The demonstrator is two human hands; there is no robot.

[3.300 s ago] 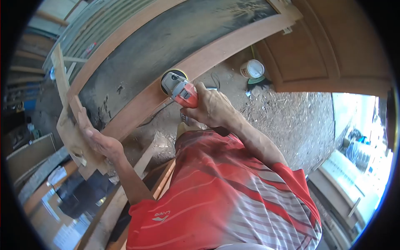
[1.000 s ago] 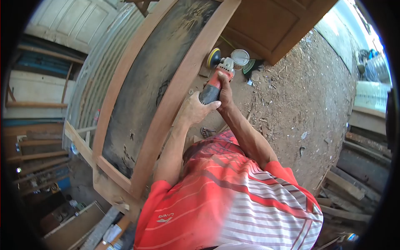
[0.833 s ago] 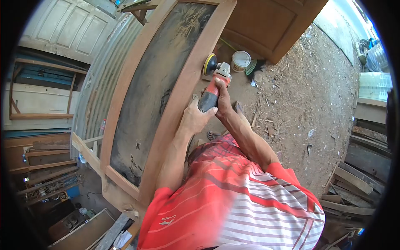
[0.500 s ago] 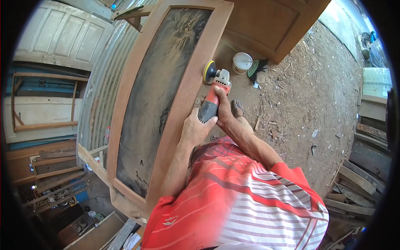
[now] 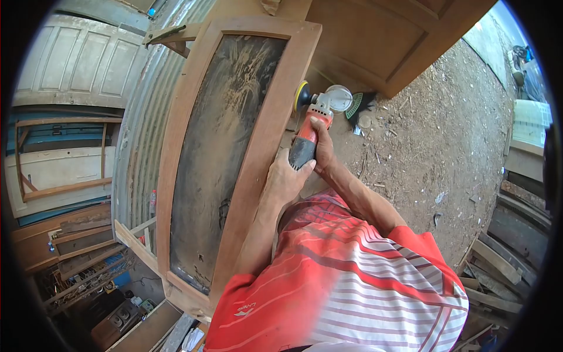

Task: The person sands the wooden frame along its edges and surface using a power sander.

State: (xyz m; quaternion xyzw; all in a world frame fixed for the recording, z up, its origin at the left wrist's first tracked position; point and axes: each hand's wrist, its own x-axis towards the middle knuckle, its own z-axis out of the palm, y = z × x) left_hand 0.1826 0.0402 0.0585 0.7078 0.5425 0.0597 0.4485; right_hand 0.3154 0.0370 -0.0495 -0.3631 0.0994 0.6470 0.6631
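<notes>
Both of my hands are closed around a red and black angle grinder, held beside the wooden door. My left hand wraps the black rear end, while my right hand grips the red body, thumb on top. A round sanding pad with a yellow rim faces the outer edge of the door frame; whether it touches the wood I cannot tell. Inside the frame is a long dark panel, streaked with brown dust.
A white-lidded bucket and a green fan-shaped thing are on the dirt floor beyond the grinder. Another brown door lies at the far side. Corrugated metal stands left; wood boards are piled right.
The grinder has moved along the door's edge toward its far end, now overlapping the bucket in view. Both hands keep their grip. The head view has shifted slightly.
</notes>
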